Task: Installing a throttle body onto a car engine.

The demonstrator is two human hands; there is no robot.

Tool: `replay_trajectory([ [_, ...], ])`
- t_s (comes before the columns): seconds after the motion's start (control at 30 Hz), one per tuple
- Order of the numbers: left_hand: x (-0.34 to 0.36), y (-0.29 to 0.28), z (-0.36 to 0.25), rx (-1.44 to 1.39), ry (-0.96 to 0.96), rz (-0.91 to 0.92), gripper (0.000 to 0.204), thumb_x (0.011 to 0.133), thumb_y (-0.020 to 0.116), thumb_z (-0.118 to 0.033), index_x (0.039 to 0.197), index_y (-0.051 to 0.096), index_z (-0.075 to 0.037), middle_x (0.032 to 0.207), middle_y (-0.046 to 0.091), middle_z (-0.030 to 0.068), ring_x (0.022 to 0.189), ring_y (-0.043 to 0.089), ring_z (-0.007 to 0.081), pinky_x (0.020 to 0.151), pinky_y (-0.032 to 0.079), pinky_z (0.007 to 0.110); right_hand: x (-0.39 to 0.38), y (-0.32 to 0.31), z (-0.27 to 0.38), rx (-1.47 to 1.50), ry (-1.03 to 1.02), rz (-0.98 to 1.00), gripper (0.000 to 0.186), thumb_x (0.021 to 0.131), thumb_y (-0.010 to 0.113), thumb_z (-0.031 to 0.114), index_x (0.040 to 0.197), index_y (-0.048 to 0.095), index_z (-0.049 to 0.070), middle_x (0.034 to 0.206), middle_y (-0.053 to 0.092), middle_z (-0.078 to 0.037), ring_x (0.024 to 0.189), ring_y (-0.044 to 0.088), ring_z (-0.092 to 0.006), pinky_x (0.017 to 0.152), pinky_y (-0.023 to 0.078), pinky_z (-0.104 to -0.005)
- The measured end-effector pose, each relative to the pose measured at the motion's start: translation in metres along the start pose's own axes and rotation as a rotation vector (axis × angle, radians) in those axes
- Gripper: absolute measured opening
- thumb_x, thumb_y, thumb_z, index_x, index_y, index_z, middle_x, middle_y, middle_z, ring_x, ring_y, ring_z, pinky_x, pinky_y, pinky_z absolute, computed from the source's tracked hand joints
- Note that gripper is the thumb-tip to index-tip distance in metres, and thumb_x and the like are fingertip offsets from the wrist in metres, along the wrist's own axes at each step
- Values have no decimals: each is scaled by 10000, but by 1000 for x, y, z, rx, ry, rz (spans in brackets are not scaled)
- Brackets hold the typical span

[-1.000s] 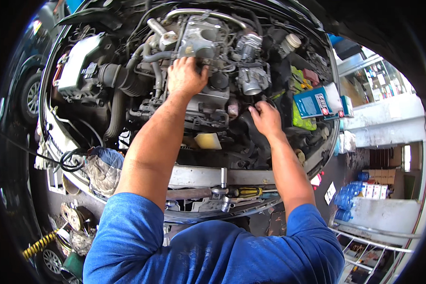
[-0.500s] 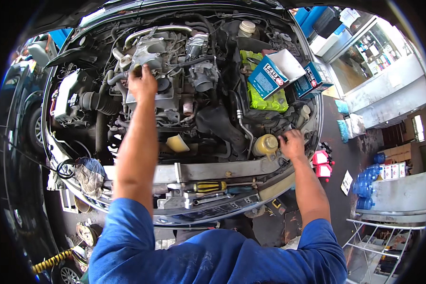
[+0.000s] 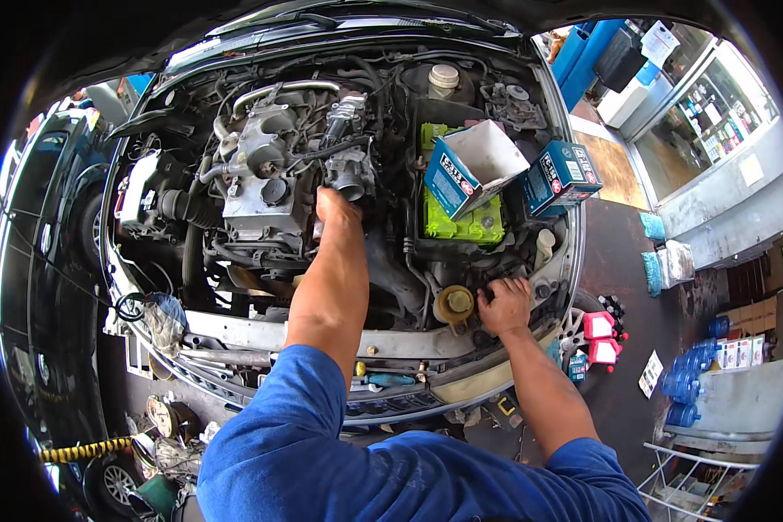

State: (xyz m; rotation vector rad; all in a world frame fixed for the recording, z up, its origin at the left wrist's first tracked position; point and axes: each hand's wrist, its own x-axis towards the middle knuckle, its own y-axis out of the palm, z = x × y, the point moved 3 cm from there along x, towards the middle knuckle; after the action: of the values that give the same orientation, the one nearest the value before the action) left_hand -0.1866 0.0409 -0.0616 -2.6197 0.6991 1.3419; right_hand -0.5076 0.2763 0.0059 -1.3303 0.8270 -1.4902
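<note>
My left hand (image 3: 336, 205) reaches down between the engine's grey cover (image 3: 257, 209) and the round metal throttle body (image 3: 350, 181). Its fingers are hidden behind the hand and the engine parts, so what they touch does not show. My right hand (image 3: 506, 306) rests at the front corner of the engine bay, just right of a yellowed fluid reservoir (image 3: 454, 304). Its fingers lie loosely apart on the bodywork, holding nothing. On the engine cover sits a black filler cap (image 3: 274, 190).
An opened blue-and-white box (image 3: 461, 178) and a closed one (image 3: 558, 180) stand around the lime-green battery (image 3: 465, 224). A teal-handled screwdriver (image 3: 390, 379) lies along the front of the car. Pink-red jugs (image 3: 602, 339) stand on the floor at right. A crumpled rag (image 3: 161, 320) hangs at front left.
My left hand has moved right and down, from the engine's top to beside the throttle body. The right hand stays near the reservoir, its fingers now flatter. The whole view has shifted.
</note>
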Motion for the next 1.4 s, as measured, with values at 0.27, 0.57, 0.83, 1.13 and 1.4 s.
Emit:
replay_trajectory([
  [0.27,47,11,-14,-160,-238,-341,505,740,659,-398,1141,598,-96,1181,610,83,1021,583,260,830,489,400,8,7,14,58,-53,-5,203,721,683,278,737,606,91,775,605,-88,843,580,-289,944,359,-429],
  [0.57,-50,-8,-18,-487,-54,-15,538,785,660,-406,1126,598,6,1143,620,128,971,593,271,859,469,409,6,4,9,38,-35,-8,193,718,680,274,745,615,95,781,612,-89,836,584,-285,942,358,-435],
  [0.83,-31,-1,-13,-559,-104,21,493,804,618,-342,1156,567,0,1140,617,120,972,600,269,850,479,414,6,6,7,45,-31,3,193,720,678,278,753,620,97,783,612,-82,840,583,-279,946,355,-431],
  [1.13,-49,-2,-8,-363,-58,-88,571,770,674,-406,1106,588,47,1081,633,154,902,602,305,799,484,428,6,3,3,40,-17,10,192,719,686,276,759,630,97,794,618,-82,851,583,-276,952,350,-426],
  [1.4,-47,-6,-7,-324,44,-79,574,820,631,-409,1140,578,65,1122,609,168,922,592,300,809,476,419,6,1,5,45,-9,34,191,723,689,275,764,628,98,799,620,-77,851,583,-274,952,349,-428],
])
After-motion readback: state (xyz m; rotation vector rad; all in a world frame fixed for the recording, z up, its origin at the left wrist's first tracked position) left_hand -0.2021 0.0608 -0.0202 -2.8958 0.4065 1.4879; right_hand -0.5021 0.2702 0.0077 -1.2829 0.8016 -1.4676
